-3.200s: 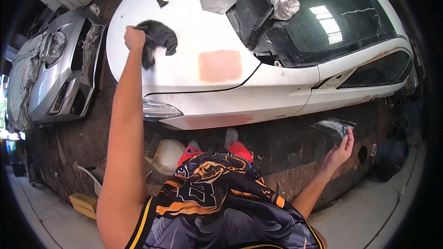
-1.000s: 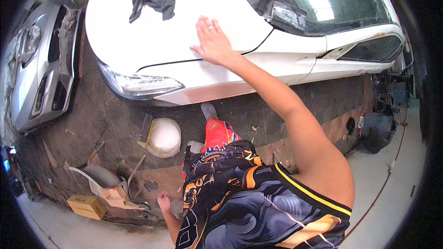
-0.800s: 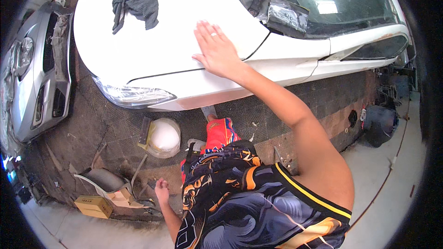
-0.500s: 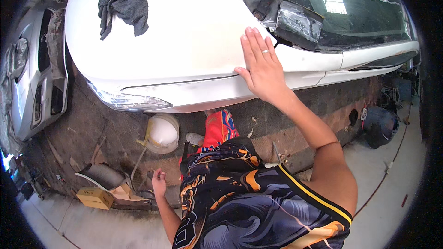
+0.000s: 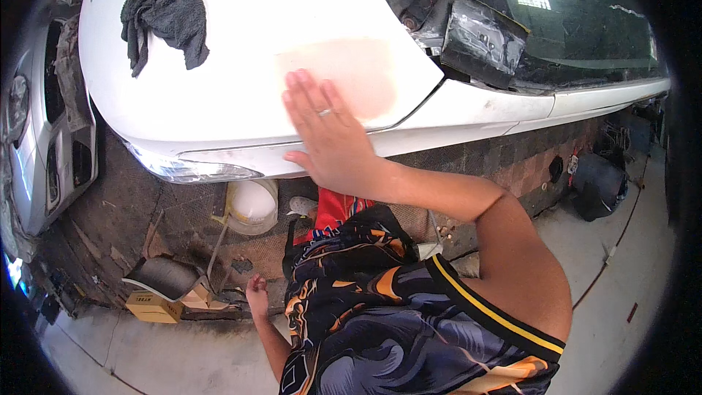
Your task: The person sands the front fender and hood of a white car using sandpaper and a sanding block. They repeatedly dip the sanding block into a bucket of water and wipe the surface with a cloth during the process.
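My right hand [image 5: 325, 128] is open, its fingers stretched out and a ring on one of them. It lies flat over the edge of the white car hood [image 5: 241, 95]. Just beyond its fingers is a beige, sanded-looking patch [image 5: 362, 73] on the paint. A dark grey cloth [image 5: 167, 14] lies crumpled on the hood to the left. My left hand [image 5: 257, 296] hangs low by my side, away from the car. Its fingers are curled in, and whatever they may hold is hidden.
Below the headlight [image 5: 194, 167] stands a bucket [image 5: 252, 205] with a white inside. A yellow cardboard box [image 5: 155, 306] is on the floor at the left. Another car's silver front [image 5: 55, 117] stands at far left. A dark bin [image 5: 598, 185] is at right.
My right hand has swept left along the hood, away from the windshield corner, uncovering the beige patch. My left hand has shifted slightly and stays low with its fingers curled.
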Available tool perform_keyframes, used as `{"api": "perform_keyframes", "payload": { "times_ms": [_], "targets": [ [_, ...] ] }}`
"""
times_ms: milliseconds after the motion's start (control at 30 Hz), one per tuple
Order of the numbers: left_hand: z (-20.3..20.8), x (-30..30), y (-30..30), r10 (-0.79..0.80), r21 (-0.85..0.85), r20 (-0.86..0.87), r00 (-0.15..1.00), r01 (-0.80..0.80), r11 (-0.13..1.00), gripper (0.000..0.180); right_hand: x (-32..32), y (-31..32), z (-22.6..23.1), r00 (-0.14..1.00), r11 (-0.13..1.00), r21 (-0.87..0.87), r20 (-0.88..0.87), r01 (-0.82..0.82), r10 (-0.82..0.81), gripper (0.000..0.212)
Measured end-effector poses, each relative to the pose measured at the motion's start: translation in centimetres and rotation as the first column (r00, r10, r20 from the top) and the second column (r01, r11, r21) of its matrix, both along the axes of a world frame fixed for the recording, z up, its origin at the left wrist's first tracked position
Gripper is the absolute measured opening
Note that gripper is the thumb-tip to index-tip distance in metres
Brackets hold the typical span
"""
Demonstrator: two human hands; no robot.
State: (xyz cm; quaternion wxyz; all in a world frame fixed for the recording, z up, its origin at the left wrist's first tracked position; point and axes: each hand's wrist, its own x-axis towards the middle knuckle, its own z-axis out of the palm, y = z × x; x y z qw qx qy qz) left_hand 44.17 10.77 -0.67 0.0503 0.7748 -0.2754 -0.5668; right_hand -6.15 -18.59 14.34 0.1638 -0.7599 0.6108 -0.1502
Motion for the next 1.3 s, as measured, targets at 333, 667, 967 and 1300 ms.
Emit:
{"api": "perform_keyframes", "payload": {
  "times_ms": [333,667,967,1300],
  "targets": [
    [1.1,-3.3,-5.0,-0.070,-0.104,0.029,0.997,0.072,0.992,0.025,-1.5,-2.1,0.7,0.997,0.996,-0.083,0.067,-0.033,0.039,0.079],
    [-5.9,-1.7,3.0,-0.146,-0.188,0.235,0.961,0.192,0.963,0.022,-13.6,-20.7,5.4,0.866,0.841,-0.221,0.215,0.493,-0.451,0.054],
    [-0.3,-4.4,9.5,0.175,-0.197,0.338,0.924,-0.113,0.974,0.033,3.4,-9.7,4.2,0.698,0.994,0.104,0.709,0.032,-0.096,0.027],
    [-6.7,6.3,24.4,0.091,-0.025,0.413,0.906,-0.089,0.996,0.032,22.5,9.2,-1.6,0.800,0.740,0.506,0.596,-0.444,0.073,0.025]
  ]
}}
